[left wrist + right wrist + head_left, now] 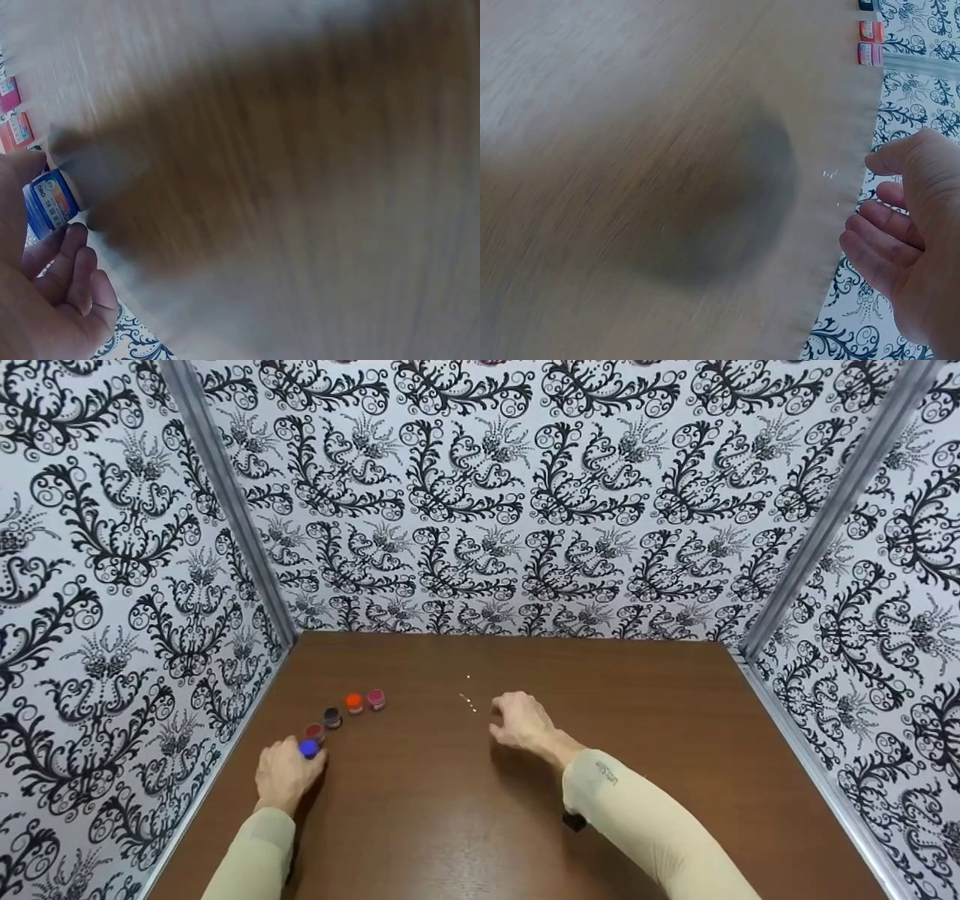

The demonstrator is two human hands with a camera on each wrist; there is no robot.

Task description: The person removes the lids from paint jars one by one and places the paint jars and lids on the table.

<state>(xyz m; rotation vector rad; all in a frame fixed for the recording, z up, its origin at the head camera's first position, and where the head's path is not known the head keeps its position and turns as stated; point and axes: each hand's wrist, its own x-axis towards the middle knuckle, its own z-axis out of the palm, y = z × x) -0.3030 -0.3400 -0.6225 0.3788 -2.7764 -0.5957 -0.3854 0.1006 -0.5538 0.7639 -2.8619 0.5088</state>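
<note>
My left hand [286, 771] is at the left of the table, its thumb and fingers around a small blue paint jar [308, 748]. In the left wrist view the blue jar's printed label [52, 202] shows between thumb and fingertips. Just beyond it stands a dark red jar [315, 733], followed by a black jar [333, 718], an orange jar [354, 703] and a magenta jar [376, 700]. Over the middle of the table, my right hand [522, 721] holds nothing, its fingers loosely bent. Small whitish specks [468, 702] lie just left of it.
The brown wooden table [600, 682] is enclosed by patterned walls [480, 495] at the back and both sides. Grey metal posts [232, 502] stand at the back corners. Metal strips run along the table's side edges.
</note>
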